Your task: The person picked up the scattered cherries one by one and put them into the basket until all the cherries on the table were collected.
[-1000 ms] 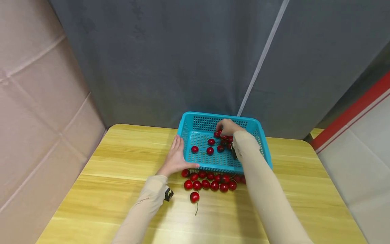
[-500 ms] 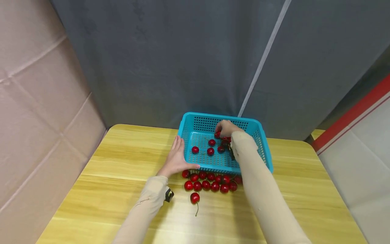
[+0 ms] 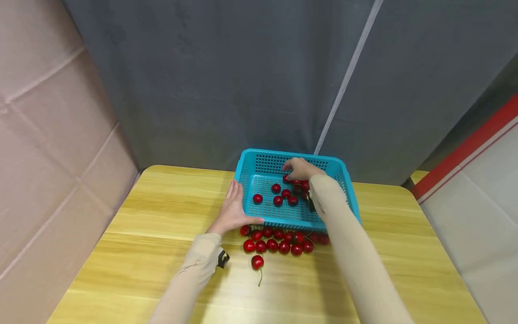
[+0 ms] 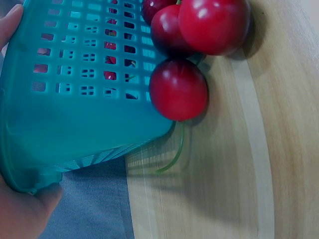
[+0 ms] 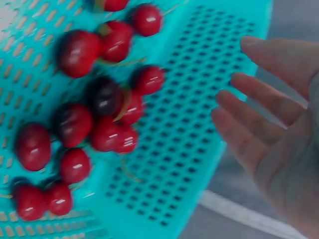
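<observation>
A turquoise plastic basket (image 3: pixel 252 220) stands on the table with several red cherries (image 3: pixel 278 200) on its floor. My left hand (image 3: pixel 232 213) holds its near left corner, the thumb along the front rim and the fingers along the left side. In the left wrist view a fingertip (image 4: pixel 51 195) sits at the rim's corner. Over the far part of the basket is my right hand (image 3: pixel 301 170), fingers spread and nothing between them. The right wrist view shows that palm beside the perforated wall, apart from the cherries (image 5: pixel 75 166). The right forearm hides part of the basket.
Several more cherries (image 3: pixel 284 246) lie in rows on the wooden table (image 3: pixel 162 252) along the basket's front side. One cherry with a stem (image 3: pixel 257 262) lies nearer. A grey curtain (image 3: pixel 226 90) hangs behind the table.
The right hand has let go of a cherry and its fingers have spread. Another cherry now shows among those on the basket floor, and one has shifted left. The left hand stays put.
</observation>
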Demonstrator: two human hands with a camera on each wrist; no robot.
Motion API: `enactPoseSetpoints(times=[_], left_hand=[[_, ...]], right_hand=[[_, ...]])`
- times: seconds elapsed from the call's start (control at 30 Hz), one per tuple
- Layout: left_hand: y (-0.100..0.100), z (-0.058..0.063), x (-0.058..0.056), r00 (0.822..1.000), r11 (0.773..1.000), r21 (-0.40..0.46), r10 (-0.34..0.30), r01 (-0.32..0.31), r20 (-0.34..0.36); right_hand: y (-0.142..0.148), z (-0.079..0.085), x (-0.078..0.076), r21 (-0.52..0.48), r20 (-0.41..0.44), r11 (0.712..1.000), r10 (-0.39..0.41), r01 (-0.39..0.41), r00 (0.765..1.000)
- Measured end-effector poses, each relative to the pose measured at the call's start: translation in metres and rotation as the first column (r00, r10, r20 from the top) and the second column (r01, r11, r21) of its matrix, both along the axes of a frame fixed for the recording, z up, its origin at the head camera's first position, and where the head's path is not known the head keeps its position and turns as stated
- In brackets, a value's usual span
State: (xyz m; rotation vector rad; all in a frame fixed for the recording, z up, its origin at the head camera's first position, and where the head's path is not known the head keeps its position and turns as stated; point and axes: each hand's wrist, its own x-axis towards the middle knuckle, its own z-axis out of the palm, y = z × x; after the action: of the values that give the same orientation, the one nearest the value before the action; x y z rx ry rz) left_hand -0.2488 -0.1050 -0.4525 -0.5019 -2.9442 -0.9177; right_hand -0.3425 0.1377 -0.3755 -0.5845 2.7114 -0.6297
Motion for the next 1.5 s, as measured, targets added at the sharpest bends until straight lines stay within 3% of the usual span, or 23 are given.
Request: enactPoseSetpoints(times=[0.2, 0.43, 0.53, 0.7, 0.77, 0.83, 1.0, 1.13, 1.43, 1.5], left_hand=[[-0.002, 0.0, 0.0, 1.0, 1.0, 0.006, -0.001, 0.001, -0.017], [-0.003, 0.001, 0.0, 1.0, 1.0, 0.003, -0.005, 0.005, -0.022], [-0.002, 0.002, 0.0, 1.0, 1.0, 0.002, -0.006, 0.006, -0.017], [-0.001, 0.002, 0.0, 1.0, 1.0, 0.002, -0.007, 0.007, -0.019], [-0.002, 0.002, 0.0, 1.0, 1.0, -0.001, -0.009, 0.009, -0.02], [-0.002, 0.002, 0.0, 1.0, 1.0, -0.005, -0.01, 0.01, -0.022], [-0.003, 0.002, 0.0, 1.0, 1.0, -0.007, -0.005, 0.004, -0.03], [-0.004, 0.002, -0.001, 0.999, 1.0, -0.011, -0.012, 0.011, -0.033], [-0.004, 0.0, -0.001, 0.999, 1.0, -0.007, -0.014, 0.013, -0.031], [-0.005, 0.0, -0.001, 0.999, 1.0, 0.0, -0.014, 0.014, -0.029]], right_hand=[[-0.009, 0.017, 0.029, -0.055, -0.153, 0.994, 0.08, -0.089, 0.985], [-0.024, 0.022, 0.09, -0.076, -0.348, 0.978, 0.158, -0.196, 0.924], [-0.029, 0.013, 0.117, -0.08, -0.39, 0.966, 0.196, -0.246, 0.9], [-0.036, -0.015, 0.155, -0.087, -0.452, 0.95, 0.23, -0.299, 0.862], [-0.039, -0.028, 0.168, -0.099, -0.465, 0.947, 0.228, -0.306, 0.856], [-0.042, -0.041, 0.178, -0.126, -0.451, 0.943, 0.222, -0.308, 0.864], [-0.053, -0.075, 0.196, -0.112, -0.39, 0.947, 0.238, -0.302, 0.89], [-0.06, -0.098, 0.206, -0.073, -0.368, 0.951, 0.253, -0.299, 0.895], [-0.068, -0.121, 0.217, -0.051, -0.418, 0.954, 0.249, -0.296, 0.874], [-0.068, -0.124, 0.217, -0.047, -0.45, 0.952, 0.251, -0.303, 0.857]])
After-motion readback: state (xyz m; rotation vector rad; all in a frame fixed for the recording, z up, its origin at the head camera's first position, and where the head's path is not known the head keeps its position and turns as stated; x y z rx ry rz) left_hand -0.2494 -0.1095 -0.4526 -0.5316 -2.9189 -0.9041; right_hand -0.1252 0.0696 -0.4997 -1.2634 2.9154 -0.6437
